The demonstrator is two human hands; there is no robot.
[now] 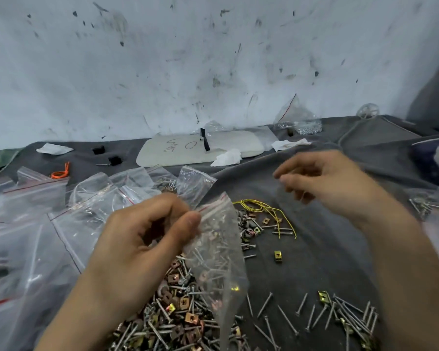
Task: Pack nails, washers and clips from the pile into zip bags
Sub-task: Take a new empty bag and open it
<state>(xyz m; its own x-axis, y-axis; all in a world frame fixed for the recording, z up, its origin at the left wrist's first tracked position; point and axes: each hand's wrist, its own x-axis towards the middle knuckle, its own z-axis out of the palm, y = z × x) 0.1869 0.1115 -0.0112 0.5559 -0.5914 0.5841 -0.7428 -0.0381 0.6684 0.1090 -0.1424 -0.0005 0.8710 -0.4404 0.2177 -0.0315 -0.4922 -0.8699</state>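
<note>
My left hand [142, 244] pinches the red-striped top of a clear zip bag [216, 254] that hangs over the pile [178, 312] of nails, washers and brass clips. The bag looks to hold some nails. My right hand [325, 181] hovers to the upper right, blurred, fingers loosely curled; whether they pinch anything is unclear. Loose nails [340, 312] lie scattered to the right of the pile. A single brass clip [277, 256] sits alone on the grey cloth [314, 262].
Several empty and filled zip bags [48, 224] cover the left side. A yellow wire [269, 211] lies behind the pile. A white pad [200, 148], crumpled tissues [227, 157], a bag of small metal parts [299, 122] and a stained wall sit behind.
</note>
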